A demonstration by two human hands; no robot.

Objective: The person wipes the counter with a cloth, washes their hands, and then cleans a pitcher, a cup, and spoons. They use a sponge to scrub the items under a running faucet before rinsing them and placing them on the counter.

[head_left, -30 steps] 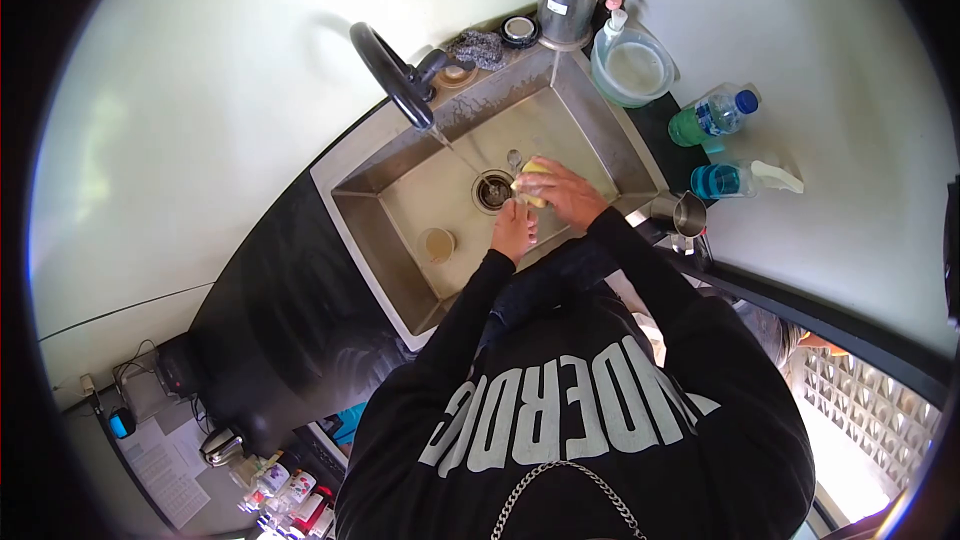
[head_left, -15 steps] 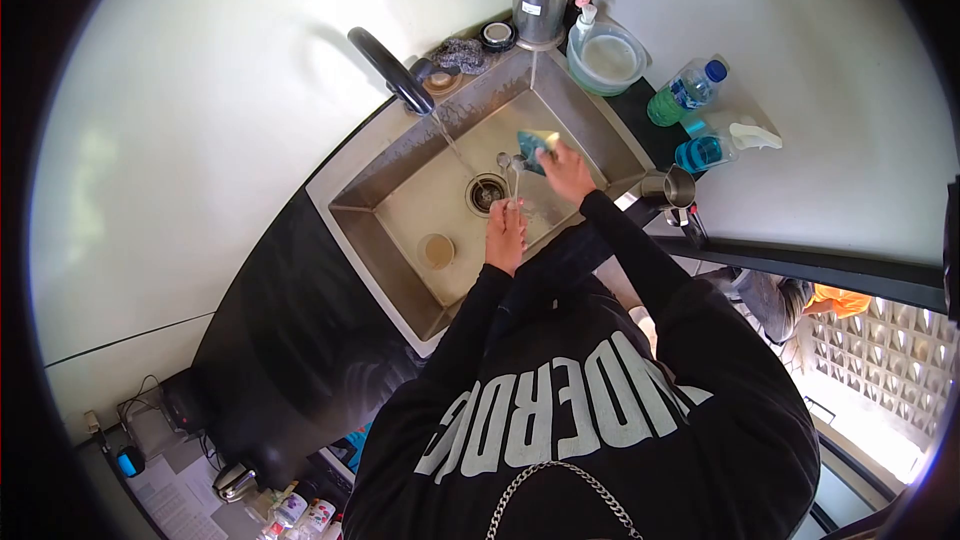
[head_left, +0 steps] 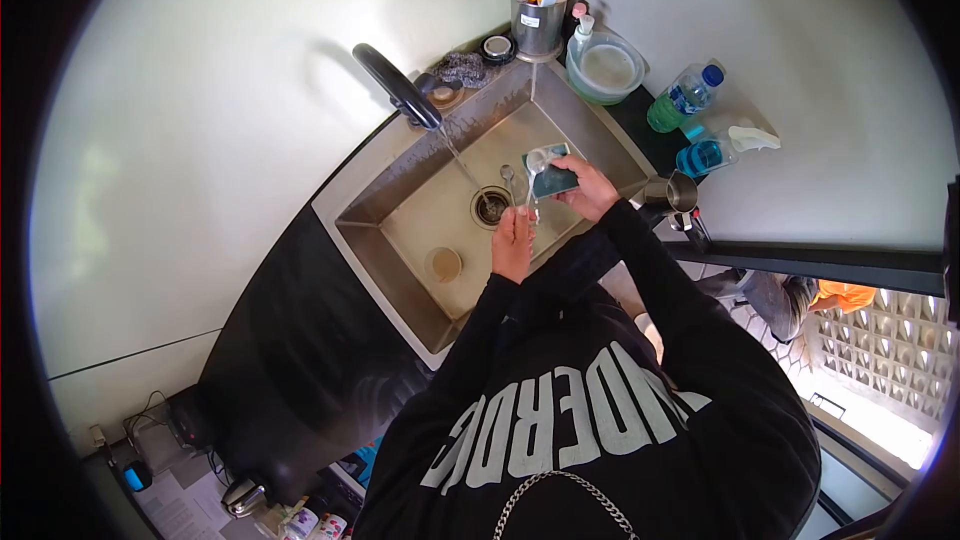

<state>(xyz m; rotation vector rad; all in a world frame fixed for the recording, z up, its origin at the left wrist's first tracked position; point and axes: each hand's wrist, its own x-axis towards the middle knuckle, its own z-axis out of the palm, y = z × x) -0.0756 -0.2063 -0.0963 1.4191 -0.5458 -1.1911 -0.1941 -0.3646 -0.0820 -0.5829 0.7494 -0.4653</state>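
Observation:
Over the steel sink (head_left: 375,195), my left hand (head_left: 513,243) grips the handles of two spoons (head_left: 521,176), their bowls pointing away from me. My right hand (head_left: 588,189) holds a teal sponge (head_left: 553,178) against the bowl of the right spoon. Water runs from the black tap (head_left: 396,86) into the basin near the drain (head_left: 491,206). A small cup (head_left: 444,263) with brownish liquid stands on the sink floor to the left of my hands.
Behind the sink are a steel scourer (head_left: 461,67), a utensil holder (head_left: 537,25) and a plastic tub (head_left: 605,65). On the right counter lie a green bottle (head_left: 682,100), a blue spray bottle (head_left: 715,150) and a steel jug (head_left: 676,193).
The sponge was yellow side up on the spoons near the drain; my right hand then lifted it and now presses its teal side on a spoon bowl. The spoons are raised higher.

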